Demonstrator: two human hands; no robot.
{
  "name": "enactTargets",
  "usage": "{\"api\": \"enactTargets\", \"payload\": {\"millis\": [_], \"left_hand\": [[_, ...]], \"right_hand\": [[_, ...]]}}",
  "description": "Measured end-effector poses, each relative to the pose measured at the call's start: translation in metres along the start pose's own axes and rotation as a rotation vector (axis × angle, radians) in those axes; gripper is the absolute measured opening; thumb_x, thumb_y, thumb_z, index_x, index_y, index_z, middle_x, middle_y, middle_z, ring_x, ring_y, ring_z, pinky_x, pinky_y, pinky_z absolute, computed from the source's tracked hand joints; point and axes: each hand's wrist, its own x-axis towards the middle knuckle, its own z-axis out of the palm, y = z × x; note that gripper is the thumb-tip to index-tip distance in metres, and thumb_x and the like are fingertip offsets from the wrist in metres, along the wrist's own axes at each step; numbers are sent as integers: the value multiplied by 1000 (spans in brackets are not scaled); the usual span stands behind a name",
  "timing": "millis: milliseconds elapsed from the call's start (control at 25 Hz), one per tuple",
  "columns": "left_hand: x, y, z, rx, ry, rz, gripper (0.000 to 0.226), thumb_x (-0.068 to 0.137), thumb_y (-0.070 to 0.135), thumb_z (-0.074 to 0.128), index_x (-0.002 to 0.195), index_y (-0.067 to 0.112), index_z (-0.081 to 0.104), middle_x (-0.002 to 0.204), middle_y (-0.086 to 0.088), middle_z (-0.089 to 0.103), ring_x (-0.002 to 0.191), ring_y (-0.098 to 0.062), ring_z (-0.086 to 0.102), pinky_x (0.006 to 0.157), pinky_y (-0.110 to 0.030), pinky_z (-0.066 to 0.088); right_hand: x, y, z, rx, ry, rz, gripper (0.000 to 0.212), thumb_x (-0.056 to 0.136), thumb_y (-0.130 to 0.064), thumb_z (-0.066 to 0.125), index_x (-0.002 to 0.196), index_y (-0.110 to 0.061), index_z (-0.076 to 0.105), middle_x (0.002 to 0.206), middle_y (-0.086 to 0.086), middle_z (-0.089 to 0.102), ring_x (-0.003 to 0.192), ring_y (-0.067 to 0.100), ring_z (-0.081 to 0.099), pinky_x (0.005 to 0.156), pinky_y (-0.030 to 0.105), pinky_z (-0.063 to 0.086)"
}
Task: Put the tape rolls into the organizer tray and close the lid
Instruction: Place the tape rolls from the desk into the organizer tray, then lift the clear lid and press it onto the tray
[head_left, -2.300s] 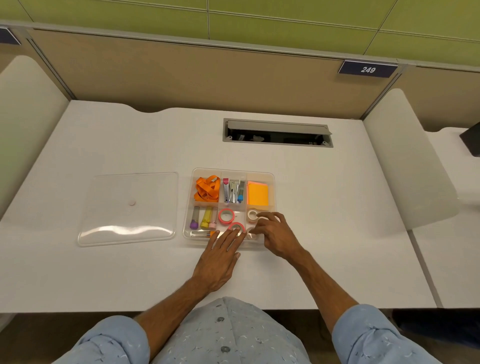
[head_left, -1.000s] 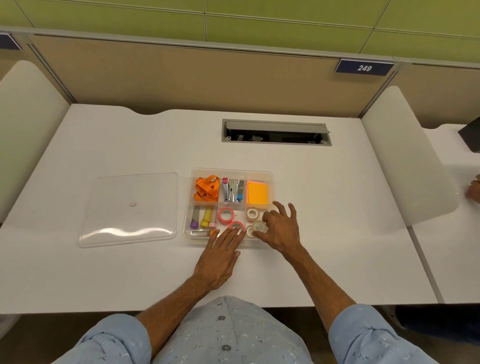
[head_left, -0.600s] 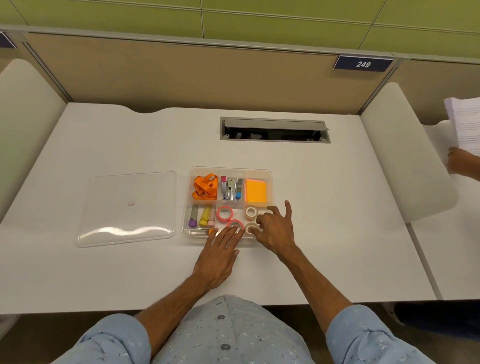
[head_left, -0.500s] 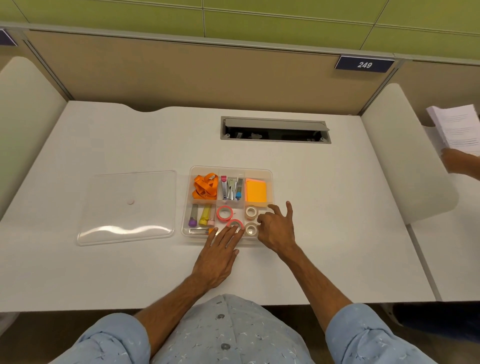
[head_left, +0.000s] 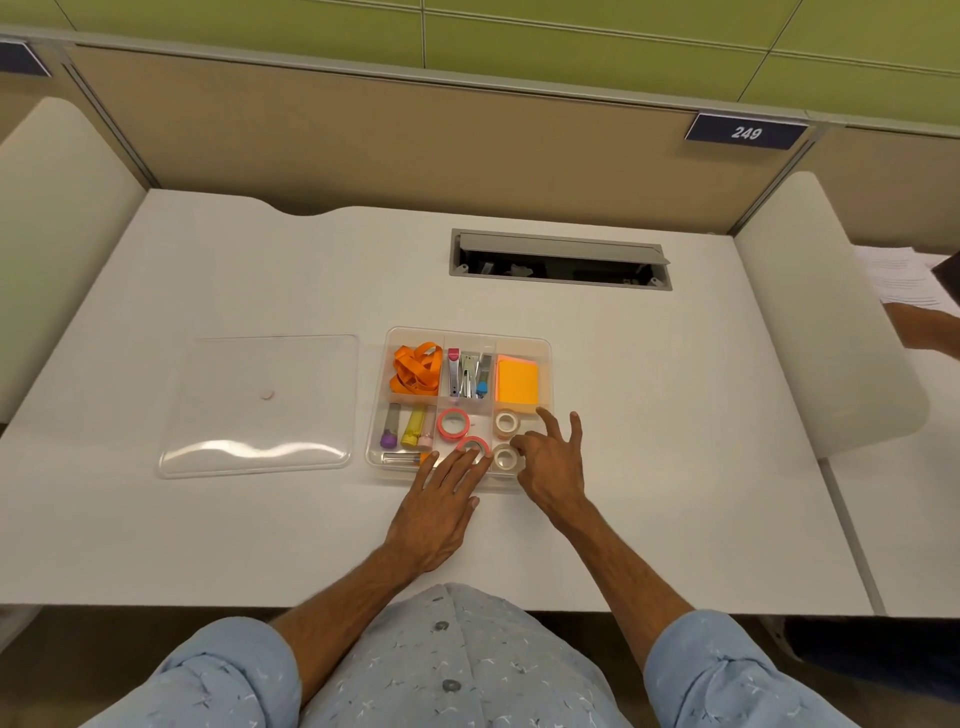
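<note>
A clear organizer tray (head_left: 544, 347) sits in the middle of the white desk. Its near middle compartment holds two pink tape rolls (head_left: 453, 422), the nearer one (head_left: 474, 445) under my left fingertips. The near right compartment holds two beige tape rolls, one farther (head_left: 506, 422) and one nearer (head_left: 504, 458). My left hand (head_left: 436, 512) lies flat, fingers spread over the tray's near edge. My right hand (head_left: 550, 462) hovers at the near right corner, fingers apart, thumb beside the beige rolls. The clear lid (head_left: 260, 405) lies flat to the tray's left.
The tray also holds an orange ribbon (head_left: 415, 366), staplers (head_left: 469, 375), orange sticky notes (head_left: 517, 381) and markers (head_left: 408, 433). A cable slot (head_left: 560, 260) opens at the desk's back. White side dividers stand left and right. Another person's hand (head_left: 922, 327) and papers show at far right.
My right hand has let go of the beige roll in the near right compartment and opened, drawing slightly right. My left hand stays put. The other person's papers have moved at far right.
</note>
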Motion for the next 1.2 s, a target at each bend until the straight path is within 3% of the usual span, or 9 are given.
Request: {"api": "enactTargets", "payload": {"millis": [480,680,840,920,1080,1200], "left_hand": [[-2,0,-2,16,-2,4,60,117,42,24,171,26,3,181,0,2,169,-20,2,138,-53,7],[-4,-2,-5,-6,53,46,60,117,39,28,171,21,9,181,-4,6,169,-23,6,138,-55,9],[-12,-12,-8,-12,103,44,58,117,36,34,170,18,17,179,-4,14,168,-24,11,137,-56,17],[-18,-21,-14,-49,142,13,58,116,33,41,168,16,25,178,-7,21,166,-27,17,135,-57,23],[-31,-55,-30,-16,251,-80,57,112,25,53,164,11,36,174,-11,31,163,-30,29,130,-61,34],[-43,-87,-42,-47,269,-243,59,115,29,43,168,15,22,179,-6,15,167,-25,13,135,-59,21]], "right_hand": [[0,2,-3,4,-6,4,36,100,-32,67,136,-29,68,146,-5,68,166,18,20,135,60,-2],[3,2,-9,88,159,82,27,97,-21,63,121,-25,74,131,-7,76,156,18,38,135,53,13],[12,-7,-15,98,227,124,30,97,-15,58,121,-25,74,130,-5,75,154,18,42,132,49,20],[19,-19,-17,111,245,82,31,100,-18,58,126,-26,73,136,-4,72,154,18,41,132,49,21],[32,-59,-21,174,251,-87,54,98,-14,58,150,-26,55,150,-3,59,154,21,39,129,46,28],[45,-96,-21,162,259,-248,54,102,-20,55,156,-24,49,159,-2,51,157,22,36,131,47,26]]}}
